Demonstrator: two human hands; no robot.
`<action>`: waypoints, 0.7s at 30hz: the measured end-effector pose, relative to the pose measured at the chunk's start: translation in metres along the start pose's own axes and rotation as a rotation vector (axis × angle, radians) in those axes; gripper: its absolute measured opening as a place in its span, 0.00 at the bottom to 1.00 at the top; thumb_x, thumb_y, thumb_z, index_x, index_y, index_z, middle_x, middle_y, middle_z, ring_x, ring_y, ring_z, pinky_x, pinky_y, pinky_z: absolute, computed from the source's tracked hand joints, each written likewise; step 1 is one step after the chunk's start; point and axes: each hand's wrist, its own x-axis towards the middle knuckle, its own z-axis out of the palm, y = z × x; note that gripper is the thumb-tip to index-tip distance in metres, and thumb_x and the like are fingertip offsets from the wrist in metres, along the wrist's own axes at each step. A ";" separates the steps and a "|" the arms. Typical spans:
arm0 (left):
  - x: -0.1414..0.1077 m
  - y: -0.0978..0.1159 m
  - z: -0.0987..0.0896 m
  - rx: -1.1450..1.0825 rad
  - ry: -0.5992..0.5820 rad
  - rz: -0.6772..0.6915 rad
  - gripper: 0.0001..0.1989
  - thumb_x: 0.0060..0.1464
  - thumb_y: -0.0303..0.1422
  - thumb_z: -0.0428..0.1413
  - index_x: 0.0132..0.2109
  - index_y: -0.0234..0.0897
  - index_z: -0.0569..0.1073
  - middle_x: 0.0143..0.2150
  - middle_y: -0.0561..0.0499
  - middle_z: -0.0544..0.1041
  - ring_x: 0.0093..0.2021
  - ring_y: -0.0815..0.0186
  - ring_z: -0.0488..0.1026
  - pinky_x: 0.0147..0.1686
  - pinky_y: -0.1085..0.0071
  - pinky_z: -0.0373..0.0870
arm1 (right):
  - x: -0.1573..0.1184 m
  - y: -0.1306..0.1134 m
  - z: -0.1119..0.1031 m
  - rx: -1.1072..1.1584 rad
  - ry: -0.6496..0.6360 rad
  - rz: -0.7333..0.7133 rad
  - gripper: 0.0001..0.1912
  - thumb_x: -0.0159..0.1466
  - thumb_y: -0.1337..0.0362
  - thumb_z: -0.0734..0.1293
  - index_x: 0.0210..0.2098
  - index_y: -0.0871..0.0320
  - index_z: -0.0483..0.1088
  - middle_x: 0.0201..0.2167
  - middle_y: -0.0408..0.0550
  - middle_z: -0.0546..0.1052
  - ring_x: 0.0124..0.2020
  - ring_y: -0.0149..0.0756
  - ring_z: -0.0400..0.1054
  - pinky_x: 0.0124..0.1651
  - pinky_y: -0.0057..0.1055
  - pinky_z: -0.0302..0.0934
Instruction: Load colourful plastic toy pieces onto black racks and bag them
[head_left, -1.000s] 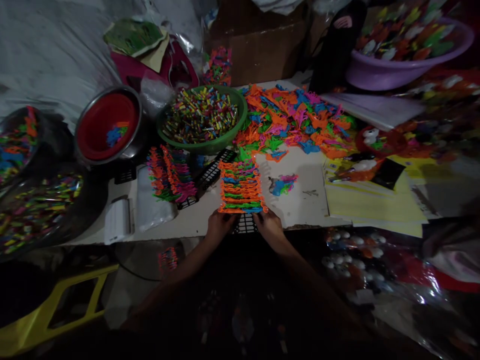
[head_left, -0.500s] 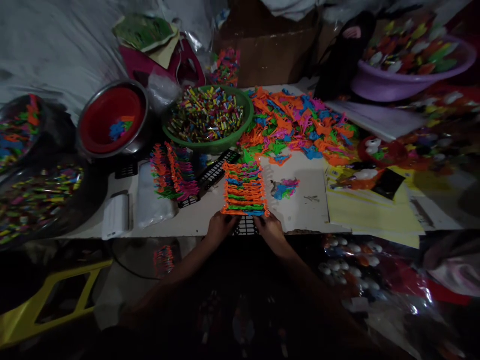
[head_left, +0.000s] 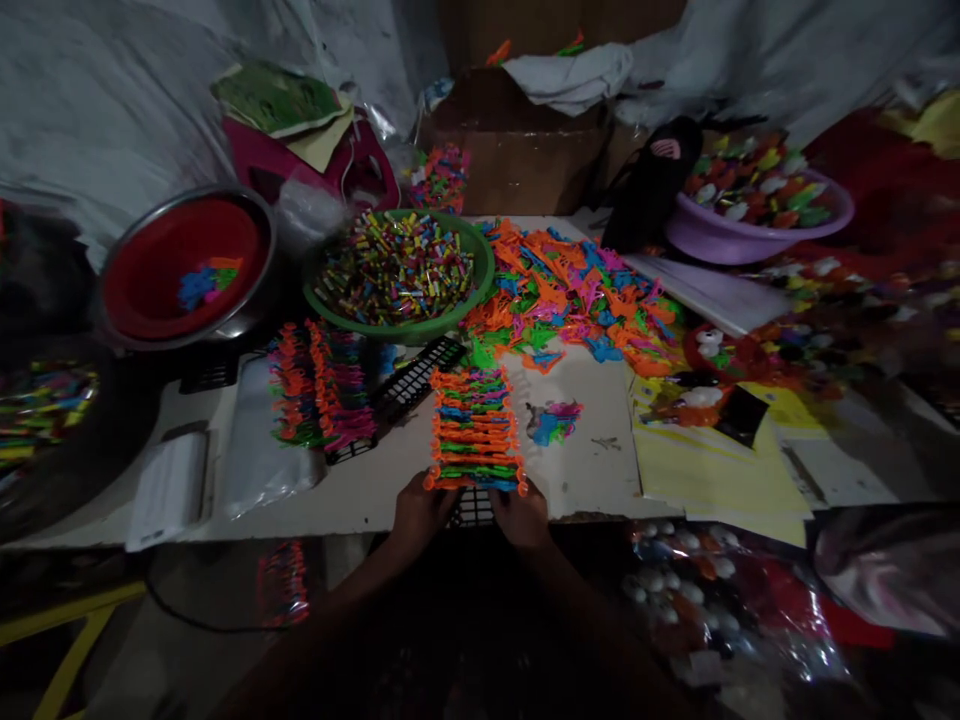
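A black slotted rack lies at the table's front edge, with a row of orange, green and blue plastic pieces stacked along it. My left hand is closed on the rack's left side, at the near end of the row. On the opposite side my right hand grips it too, fingers partly hidden under the pieces. To the left, another row of colored pieces stands beside a second black rack. A few blue, green and pink pieces lie to the right.
Behind are a green basin of small colorful tubes and a large heap of plastic pieces. A red bowl sits at the left. Yellow sheets and a purple basin are at the right.
The view has tilted upward and shifted, so the table and items appear lower and mostly further left. Both hands keep their places at the near end of the row.
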 end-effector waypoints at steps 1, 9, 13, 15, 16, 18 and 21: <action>-0.001 -0.001 0.002 0.000 -0.001 -0.002 0.14 0.54 0.38 0.47 0.36 0.36 0.75 0.31 0.46 0.77 0.33 0.63 0.74 0.31 0.72 0.67 | 0.000 0.002 0.004 -0.005 0.002 -0.005 0.16 0.56 0.64 0.59 0.43 0.58 0.68 0.41 0.53 0.74 0.43 0.39 0.68 0.42 0.31 0.64; 0.002 -0.004 0.003 -0.005 -0.036 -0.015 0.15 0.55 0.40 0.47 0.36 0.37 0.74 0.32 0.47 0.77 0.33 0.62 0.74 0.31 0.71 0.68 | 0.001 0.002 -0.001 0.027 -0.041 0.041 0.16 0.56 0.62 0.61 0.44 0.56 0.69 0.43 0.52 0.73 0.44 0.39 0.68 0.43 0.31 0.63; -0.007 -0.009 -0.003 0.012 0.040 0.053 0.15 0.53 0.42 0.49 0.39 0.37 0.73 0.35 0.46 0.77 0.36 0.61 0.74 0.34 0.69 0.69 | 0.014 0.020 -0.033 0.237 -0.190 -0.032 0.12 0.59 0.61 0.59 0.39 0.54 0.71 0.33 0.44 0.76 0.33 0.32 0.70 0.37 0.27 0.64; -0.012 -0.011 -0.005 0.009 0.119 0.074 0.16 0.52 0.43 0.51 0.42 0.37 0.72 0.37 0.45 0.76 0.38 0.59 0.73 0.37 0.67 0.69 | 0.025 0.035 -0.043 0.213 -0.067 -0.003 0.13 0.60 0.61 0.58 0.39 0.57 0.70 0.33 0.47 0.75 0.34 0.33 0.69 0.39 0.30 0.63; -0.013 -0.011 -0.006 0.003 0.161 0.077 0.17 0.51 0.43 0.52 0.44 0.36 0.70 0.39 0.44 0.75 0.39 0.58 0.72 0.38 0.65 0.69 | 0.031 0.041 -0.045 0.145 0.052 0.042 0.15 0.60 0.60 0.58 0.42 0.59 0.69 0.37 0.51 0.74 0.38 0.36 0.68 0.42 0.33 0.62; -0.011 -0.008 -0.007 -0.026 0.218 0.085 0.22 0.48 0.44 0.54 0.47 0.35 0.68 0.42 0.42 0.74 0.42 0.56 0.70 0.41 0.62 0.68 | 0.045 0.052 -0.043 -0.039 0.244 0.126 0.21 0.60 0.57 0.59 0.48 0.62 0.66 0.47 0.59 0.69 0.47 0.43 0.62 0.48 0.42 0.57; 0.001 0.000 -0.009 -0.125 0.191 0.098 0.23 0.44 0.43 0.58 0.46 0.37 0.69 0.44 0.43 0.73 0.45 0.55 0.69 0.44 0.60 0.67 | 0.066 0.063 -0.035 -0.217 0.240 0.124 0.24 0.58 0.57 0.61 0.52 0.61 0.62 0.55 0.61 0.60 0.53 0.49 0.55 0.51 0.47 0.53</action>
